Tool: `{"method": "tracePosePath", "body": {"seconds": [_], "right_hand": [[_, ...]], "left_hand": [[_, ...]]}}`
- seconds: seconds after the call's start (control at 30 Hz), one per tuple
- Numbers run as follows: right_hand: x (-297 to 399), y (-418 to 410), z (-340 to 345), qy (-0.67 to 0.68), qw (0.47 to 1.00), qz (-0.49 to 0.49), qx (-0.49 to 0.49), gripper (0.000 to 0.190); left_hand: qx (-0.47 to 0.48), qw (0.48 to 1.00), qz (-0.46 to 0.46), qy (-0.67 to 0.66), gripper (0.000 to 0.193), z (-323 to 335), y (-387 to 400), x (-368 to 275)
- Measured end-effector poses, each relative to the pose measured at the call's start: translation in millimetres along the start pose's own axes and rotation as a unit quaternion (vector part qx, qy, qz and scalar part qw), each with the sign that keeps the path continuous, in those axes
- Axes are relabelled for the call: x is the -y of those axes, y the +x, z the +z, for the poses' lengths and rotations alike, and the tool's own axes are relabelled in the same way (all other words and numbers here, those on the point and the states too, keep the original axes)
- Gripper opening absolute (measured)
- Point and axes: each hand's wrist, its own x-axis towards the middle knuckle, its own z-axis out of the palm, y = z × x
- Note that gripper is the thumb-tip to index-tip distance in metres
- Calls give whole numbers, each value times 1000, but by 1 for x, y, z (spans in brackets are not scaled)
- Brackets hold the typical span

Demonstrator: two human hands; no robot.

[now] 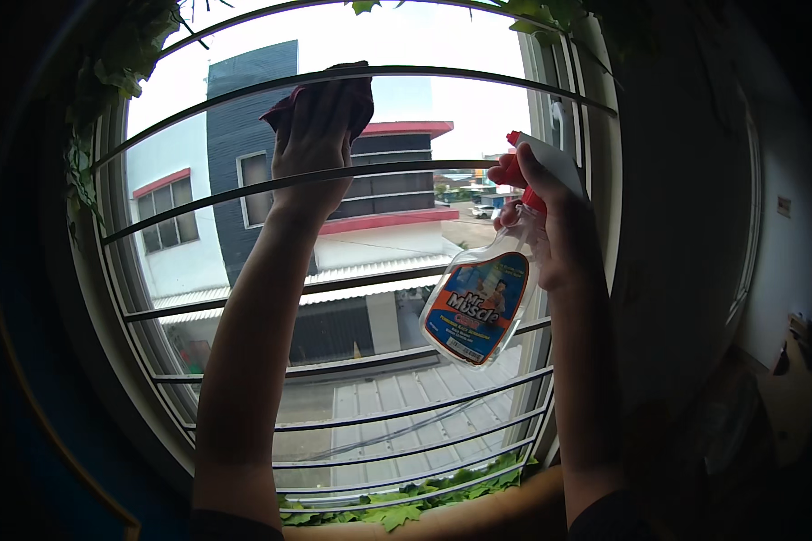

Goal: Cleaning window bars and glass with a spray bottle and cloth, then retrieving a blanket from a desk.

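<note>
My left hand [314, 145] reaches up between the metal window bars and lies flat on a dark red cloth [358, 101], pressing it toward the upper part of the window pane [399, 101]. One bar crosses in front of the cloth, another in front of my wrist. In my right hand [548, 196] is a clear Mr Muscle spray bottle [480, 304] with a red and white trigger head, gripped around its neck. The bottle tilts, its base toward the lower left and its red nozzle toward the upper left. Its label faces me.
Horizontal metal bars [352, 277] span the window at intervals. Green leaf garlands [392, 510] line the sill, with more leaves [125, 61] at the upper left. A white window handle [557, 118] sits on the right frame. Buildings and a corrugated roof [419, 419] show outside.
</note>
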Motion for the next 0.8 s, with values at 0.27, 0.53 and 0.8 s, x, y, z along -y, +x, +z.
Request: {"method": "tracePosePath", "body": {"seconds": [0.27,0.53,0.8], "right_hand": [[0,1,-32,-13,997,-6,-82,54],[7,-20,-66,-29,998,-17,-61,62],[24,-53,-88,-61,996,4,-58,59]], "left_hand": [[-28,999,-12,24,48,7,1,-6],[-17,1000,21,14,54,23,15,-7],[38,987,129,-89,60,42,40,-85]]}}
